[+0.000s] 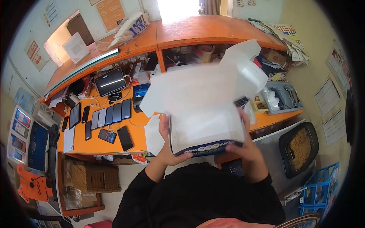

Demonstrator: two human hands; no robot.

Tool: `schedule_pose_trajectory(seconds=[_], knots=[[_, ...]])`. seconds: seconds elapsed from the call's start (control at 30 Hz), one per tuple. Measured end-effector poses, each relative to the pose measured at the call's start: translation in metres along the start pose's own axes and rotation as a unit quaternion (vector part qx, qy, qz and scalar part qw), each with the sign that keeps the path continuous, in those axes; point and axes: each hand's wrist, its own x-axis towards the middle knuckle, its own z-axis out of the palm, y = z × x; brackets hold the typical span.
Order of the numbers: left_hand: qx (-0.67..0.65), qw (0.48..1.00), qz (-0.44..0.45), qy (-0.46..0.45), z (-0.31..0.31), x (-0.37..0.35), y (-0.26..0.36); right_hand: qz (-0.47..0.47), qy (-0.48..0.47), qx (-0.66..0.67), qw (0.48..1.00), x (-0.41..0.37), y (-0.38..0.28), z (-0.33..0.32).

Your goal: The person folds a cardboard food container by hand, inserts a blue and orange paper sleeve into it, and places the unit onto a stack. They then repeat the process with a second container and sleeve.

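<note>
While the open white cardboard box (207, 127) w/ navy printed front lies btwn them, long axis L–R, the L hand (167, 142) & R hand (248, 142), equally near, grip opp. ends, fingers part-curled.

open box (207, 127) is the main roadblock, its raised lid (190, 89) screening much of the shelf (161, 59); phones (113, 114) clog the left surface (140, 142), though you could slide along its front edge; grey tray (285, 111) crowds the right
</note>
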Motion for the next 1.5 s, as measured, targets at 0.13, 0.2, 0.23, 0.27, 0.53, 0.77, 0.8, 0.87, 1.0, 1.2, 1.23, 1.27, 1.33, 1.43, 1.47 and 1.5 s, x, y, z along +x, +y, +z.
schedule_pose_trajectory(seconds=[0.13,0.2,0.23,0.27,0.53,0.77,0.8,0.87,1.0,1.2,1.23,1.27,1.33,1.43,1.47,1.5], knots=[[0.256,0.946,0.197,0.038,0.055,0.071,0.002,-0.154,0.121,-0.449,0.872,0.037,-0.052,-0.040],[0.267,0.933,0.230,0.078,0.096,0.093,-0.018,-0.192,0.000,-0.583,0.789,0.048,-0.092,-0.046],[0.301,0.919,0.242,0.073,0.106,0.102,-0.019,-0.199,-0.022,-0.567,0.799,0.053,-0.092,-0.045],[0.335,0.904,0.256,0.068,0.116,0.111,-0.020,-0.206,-0.044,-0.549,0.808,0.057,-0.090,-0.043],[0.229,0.906,0.351,0.056,0.163,0.151,-0.038,-0.136,0.003,-0.430,0.892,0.077,-0.101,-0.111],[0.468,0.840,0.242,-0.133,0.146,0.167,-0.088,0.042,-0.065,-0.286,0.955,0.144,-0.096,-0.165],[0.449,0.854,0.241,-0.108,0.147,0.169,-0.087,0.038,-0.087,-0.304,0.948,0.154,-0.083,-0.164],[0.409,0.879,0.236,-0.060,0.147,0.169,-0.082,0.016,-0.104,-0.376,0.921,0.165,-0.056,-0.156],[0.385,0.895,0.218,-0.057,0.140,0.170,-0.079,0.016,-0.093,-0.546,0.833,0.164,-0.017,-0.134],[0.370,0.898,0.234,-0.047,0.144,0.164,-0.083,0.015,-0.123,-0.606,0.786,0.153,0.014,-0.123],[0.359,0.901,0.237,-0.047,0.143,0.163,-0.085,0.040,-0.121,-0.606,0.785,0.153,0.014,-0.117],[0.348,0.905,0.240,-0.047,0.143,0.162,-0.087,0.066,-0.119,-0.606,0.784,0.152,0.015,-0.112],[0.339,0.908,0.241,-0.044,0.141,0.160,-0.094,0.060,-0.103,-0.605,0.787,0.146,0.023,-0.106],[0.315,0.913,0.252,-0.057,0.137,0.158,-0.104,0.049,-0.124,-0.558,0.819,0.138,0.010,-0.105],[0.306,0.913,0.260,-0.065,0.135,0.159,-0.107,0.043,-0.136,-0.534,0.833,0.136,0.003,-0.105],[0.320,0.907,0.269,-0.055,0.135,0.158,-0.111,0.071,-0.143,-0.535,0.829,0.135,0.000,-0.103]])
